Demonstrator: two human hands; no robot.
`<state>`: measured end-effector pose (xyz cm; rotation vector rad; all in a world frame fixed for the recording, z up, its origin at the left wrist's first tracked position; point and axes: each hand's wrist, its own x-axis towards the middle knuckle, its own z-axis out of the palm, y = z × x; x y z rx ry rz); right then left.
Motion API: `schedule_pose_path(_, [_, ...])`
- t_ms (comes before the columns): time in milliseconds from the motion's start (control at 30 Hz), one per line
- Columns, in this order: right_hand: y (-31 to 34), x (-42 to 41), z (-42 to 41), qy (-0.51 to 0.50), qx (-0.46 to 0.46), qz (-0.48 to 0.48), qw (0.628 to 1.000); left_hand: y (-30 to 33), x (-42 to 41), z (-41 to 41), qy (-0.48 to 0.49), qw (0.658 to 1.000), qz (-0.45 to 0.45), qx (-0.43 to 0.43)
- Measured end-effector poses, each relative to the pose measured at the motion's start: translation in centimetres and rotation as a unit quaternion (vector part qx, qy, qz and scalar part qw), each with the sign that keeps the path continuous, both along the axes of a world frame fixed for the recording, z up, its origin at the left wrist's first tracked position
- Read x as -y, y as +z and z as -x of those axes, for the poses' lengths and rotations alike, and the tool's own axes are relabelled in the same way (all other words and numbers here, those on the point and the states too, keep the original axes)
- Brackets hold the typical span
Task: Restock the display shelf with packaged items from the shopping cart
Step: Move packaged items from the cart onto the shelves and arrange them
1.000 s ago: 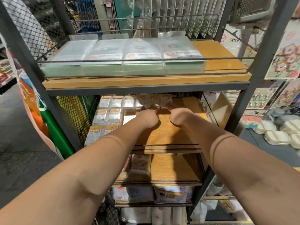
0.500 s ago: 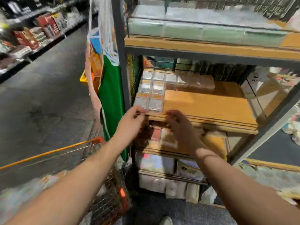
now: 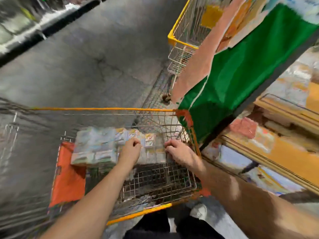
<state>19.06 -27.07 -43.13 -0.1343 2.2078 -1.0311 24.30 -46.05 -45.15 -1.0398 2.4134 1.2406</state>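
Grey aisle floor (image 3: 77,66), wire shopping cart (image 3: 160,183) beside display shelf (image 3: 284,152). Left hand (image 3: 130,150) and right hand (image 3: 177,150) curled on small packets (image 3: 151,147) inside; actual grip unclear through blur.

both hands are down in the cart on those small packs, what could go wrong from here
1. The left hand and right hand pinch the small packs from both sides; a loose row could buckle and drop into the cart.
2. The big wrapped bundle sits tight beside them and may get dragged.
3. The green banner overhangs the cart's corner and could snag the lift toward the shelf.
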Motion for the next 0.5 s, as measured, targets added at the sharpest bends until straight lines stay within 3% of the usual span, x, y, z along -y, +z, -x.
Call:
schedule_pose_path(200, [-4.7,7.1,0.5,0.016,0.114,-0.022,0.993,-4.7,6.5,-1.3,0.031,0.997,0.007,0.069])
schedule_pose_path(367, [-9.0,13.3,2.2,-0.052,0.178,-0.023,0.982,-7.6,10.3,0.5,0.05,0.992,-0.02,0.11])
schedule_pose_path(433, [-10.5,14.9,2.8,-0.083,0.199,-0.03,0.976,-8.9,11.0,1.4,0.116,0.982,-0.094,0.116])
schedule_pose_path(500, [-11.8,16.2,3.1,-0.097,0.215,-0.039,0.971,-10.4,11.6,2.2,0.251,0.936,-0.226,0.1])
